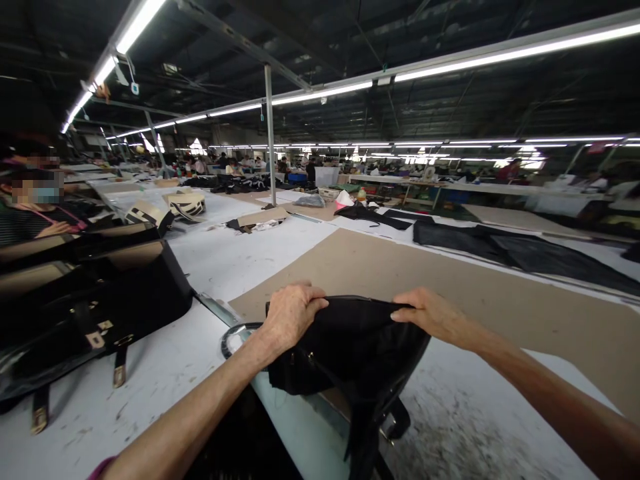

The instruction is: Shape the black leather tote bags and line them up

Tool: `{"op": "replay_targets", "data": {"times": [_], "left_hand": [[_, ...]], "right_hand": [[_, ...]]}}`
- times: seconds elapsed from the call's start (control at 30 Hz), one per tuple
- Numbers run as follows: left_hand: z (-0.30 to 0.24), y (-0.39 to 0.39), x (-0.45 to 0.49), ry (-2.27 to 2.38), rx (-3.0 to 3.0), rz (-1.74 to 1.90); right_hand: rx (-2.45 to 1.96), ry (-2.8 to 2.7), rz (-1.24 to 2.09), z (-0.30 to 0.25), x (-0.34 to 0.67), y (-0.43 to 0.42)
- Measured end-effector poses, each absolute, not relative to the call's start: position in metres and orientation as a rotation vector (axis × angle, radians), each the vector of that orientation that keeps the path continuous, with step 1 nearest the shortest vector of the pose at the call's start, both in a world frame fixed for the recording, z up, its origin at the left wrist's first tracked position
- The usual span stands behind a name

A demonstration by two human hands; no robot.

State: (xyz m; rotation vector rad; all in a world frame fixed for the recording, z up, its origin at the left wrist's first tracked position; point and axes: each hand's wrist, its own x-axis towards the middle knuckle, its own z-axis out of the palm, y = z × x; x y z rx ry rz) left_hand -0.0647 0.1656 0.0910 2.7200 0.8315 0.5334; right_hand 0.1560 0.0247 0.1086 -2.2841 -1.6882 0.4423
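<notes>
Both of my hands grip the top edge of a black bag (pixel 350 353) that hangs over the near edge of the white worktable (pixel 235 260). My left hand (pixel 293 313) is closed on the bag's left upper rim. My right hand (pixel 430 315) pinches the right upper rim, fingers curled over the fabric. The bag has small metal fittings and a strap buckle low on its side. A black ring-shaped strap (pixel 230 337) lies on the table just left of my left hand.
A stack of black and tan bags (pixel 95 293) with buckled straps sits at the left. A large brown cardboard sheet (pixel 450 287) lies behind the bag. Black fabric pieces (pixel 500 250) lie further right. A masked person (pixel 35 213) sits at far left; other workers are far off.
</notes>
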Motion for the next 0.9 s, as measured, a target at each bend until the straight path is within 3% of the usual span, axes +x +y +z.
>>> {"op": "replay_targets", "data": {"times": [0.5, 0.9], "left_hand": [[0.098, 0.168, -0.002, 0.504, 2.956, 0.42], [0.131, 0.175, -0.009, 0.545, 2.564, 0.285]], "right_hand": [[-2.358, -1.57, 0.387, 0.114, 0.147, 0.023], [-2.186, -1.808, 0.307, 0.125, 0.152, 0.047]]}}
